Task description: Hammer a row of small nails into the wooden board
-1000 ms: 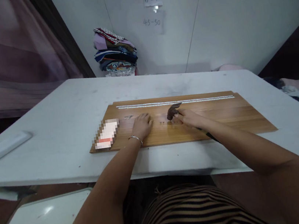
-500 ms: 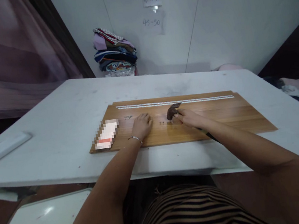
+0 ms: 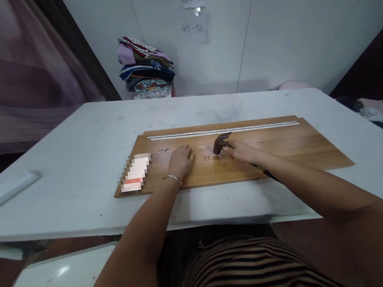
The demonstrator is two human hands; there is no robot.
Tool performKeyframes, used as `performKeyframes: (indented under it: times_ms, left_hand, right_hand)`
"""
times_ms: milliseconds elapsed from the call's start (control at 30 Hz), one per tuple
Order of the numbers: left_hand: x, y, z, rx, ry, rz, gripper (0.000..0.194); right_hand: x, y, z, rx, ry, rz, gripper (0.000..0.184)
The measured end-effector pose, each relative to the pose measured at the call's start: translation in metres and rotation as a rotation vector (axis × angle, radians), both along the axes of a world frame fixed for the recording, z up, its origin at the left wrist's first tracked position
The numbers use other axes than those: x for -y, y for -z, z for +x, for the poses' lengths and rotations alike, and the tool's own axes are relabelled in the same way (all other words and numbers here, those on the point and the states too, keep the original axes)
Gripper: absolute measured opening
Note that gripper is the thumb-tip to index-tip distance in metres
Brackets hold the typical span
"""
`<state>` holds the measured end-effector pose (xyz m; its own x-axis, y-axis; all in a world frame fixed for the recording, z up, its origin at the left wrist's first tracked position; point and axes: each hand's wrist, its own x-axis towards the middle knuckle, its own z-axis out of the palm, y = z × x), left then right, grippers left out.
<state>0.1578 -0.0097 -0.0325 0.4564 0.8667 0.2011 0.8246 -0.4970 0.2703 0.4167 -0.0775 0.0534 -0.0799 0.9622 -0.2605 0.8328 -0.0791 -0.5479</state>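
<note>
My right hand (image 3: 240,151) is wrapped round a claw hammer (image 3: 221,144), close to its dark head. The hammer head is low over the wooden board (image 3: 285,149), its claw pointing up and away; whether its face touches a nail cannot be made out. Small nails (image 3: 206,157) stand in a short row in the board, some partly hidden by the hammer and my fingers. My left hand (image 3: 181,160) lies flat on the board to the left of that row, fingers stretched out and holding nothing. Several loose nails (image 3: 164,150) lie just beyond it.
Two pale measuring strips (image 3: 225,130) run along the board's far edge. A blurred-out phone-like rectangle (image 3: 136,172) lies at the board's left end. On the white table (image 3: 81,149) rests a white long object (image 3: 4,192). Folded clothes (image 3: 147,69) are stacked by the wall.
Both hands and the hammer hold nearly the same places as before. The whole view has shifted very slightly.
</note>
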Motion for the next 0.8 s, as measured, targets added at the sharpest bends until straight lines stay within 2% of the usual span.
performKeyframes:
  times_ms: [267,800]
  left_hand:
    - [-0.0007,0.0035,-0.0004,0.016,-0.005,0.015,0.014]
    - [0.0014,-0.0015,-0.0004,0.006,0.000,0.004,0.015]
  right_hand:
    - [-0.0022,0.0009,-0.0003,-0.006,-0.016,0.002,0.025]
    - [-0.0002,-0.0045,-0.0035,0.019,0.024,-0.025,0.026]
